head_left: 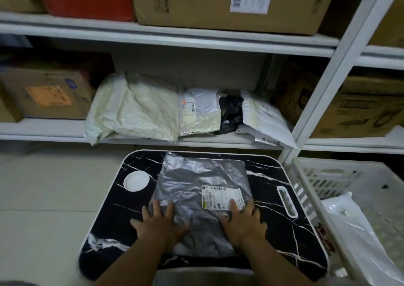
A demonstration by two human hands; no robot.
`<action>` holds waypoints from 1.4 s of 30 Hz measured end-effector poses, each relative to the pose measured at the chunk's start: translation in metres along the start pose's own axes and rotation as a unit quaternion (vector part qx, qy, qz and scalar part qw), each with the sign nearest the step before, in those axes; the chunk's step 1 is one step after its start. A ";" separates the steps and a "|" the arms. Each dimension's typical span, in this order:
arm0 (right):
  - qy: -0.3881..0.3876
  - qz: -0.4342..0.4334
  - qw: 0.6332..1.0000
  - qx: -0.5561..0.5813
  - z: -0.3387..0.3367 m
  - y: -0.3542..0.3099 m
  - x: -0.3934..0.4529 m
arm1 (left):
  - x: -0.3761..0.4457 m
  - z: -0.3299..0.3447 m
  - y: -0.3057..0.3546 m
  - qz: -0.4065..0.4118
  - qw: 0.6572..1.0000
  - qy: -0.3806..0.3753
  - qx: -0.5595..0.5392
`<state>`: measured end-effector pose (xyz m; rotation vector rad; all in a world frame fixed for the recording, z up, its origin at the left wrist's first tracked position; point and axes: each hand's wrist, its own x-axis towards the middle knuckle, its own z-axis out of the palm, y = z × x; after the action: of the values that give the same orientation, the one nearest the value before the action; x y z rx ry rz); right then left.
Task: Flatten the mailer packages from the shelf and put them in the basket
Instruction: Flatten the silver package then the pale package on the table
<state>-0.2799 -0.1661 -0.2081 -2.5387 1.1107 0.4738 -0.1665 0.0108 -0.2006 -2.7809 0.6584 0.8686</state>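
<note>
Pressing: both palms bear down on the near half of the crinkled grey plastic mailer package (202, 198), which lies on the black marble-patterned lap table with a white rim (284, 242).
Left hand (160, 224): flat on the mailer's near-left corner, fingers spread wide, gripping nothing.
Right hand (242, 224): flat on the near-right part, fingers spread, fingertips touching the lower edge of the white printed shipping label (223, 198).
Air: the far half looks puffed and wrinkled, so I judge trapped air sits toward the shelf side.
Technique: sweep both palms away from the body toward the far edge, keeping the fingers fanned to cover more film; start at the middle and work outward so folds do not lock in.
Caution: the film is slick and may slide on the table, so hold one palm still while the other strokes.
Round white dish (136, 180): just beside the mailer's left edge; keep strokes clear of it.
Destination: white slatted plastic basket (306, 176) to the right, already holding a white plastic mailer (354, 231).
Remaining: cream, silver, black and white mailer bags (185, 110) wait on the white metal shelf (43, 130).
</note>
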 end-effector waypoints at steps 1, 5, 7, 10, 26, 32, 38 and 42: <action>0.009 0.002 1.000 -0.003 -0.003 -0.002 0.000 | 0.000 -0.003 -0.002 0.001 1.000 0.005 0.009; 0.113 0.000 0.994 -0.004 -0.039 -0.011 0.007 | 0.007 -0.042 -0.010 0.039 0.995 0.086 0.024; 0.158 -0.001 0.987 0.007 -0.059 -0.017 0.014 | 0.010 -0.066 -0.009 0.051 0.991 0.122 0.003; 0.203 -0.011 0.979 0.009 -0.088 -0.027 0.026 | 0.020 -0.094 0.003 0.072 0.980 0.178 -0.046; 0.223 -0.009 0.971 -0.088 -0.166 -0.039 0.119 | 0.066 -0.096 0.085 0.144 0.957 0.217 -0.126; 0.217 -0.035 0.975 -0.032 -0.169 -0.033 0.123 | 0.066 -0.089 0.095 0.161 0.956 0.211 -0.123; 0.284 -0.050 0.952 0.103 -0.180 -0.015 0.083 | 0.044 -0.095 0.103 0.188 0.948 0.225 -0.122; 0.344 -0.054 0.934 0.077 -0.195 -0.002 0.048 | 0.013 -0.104 0.103 0.198 0.940 0.231 -0.152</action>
<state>-0.2152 -0.2777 -0.0545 -2.6578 1.1420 -0.5610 -0.1508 -0.1141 -0.1244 -3.2258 1.2929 0.3787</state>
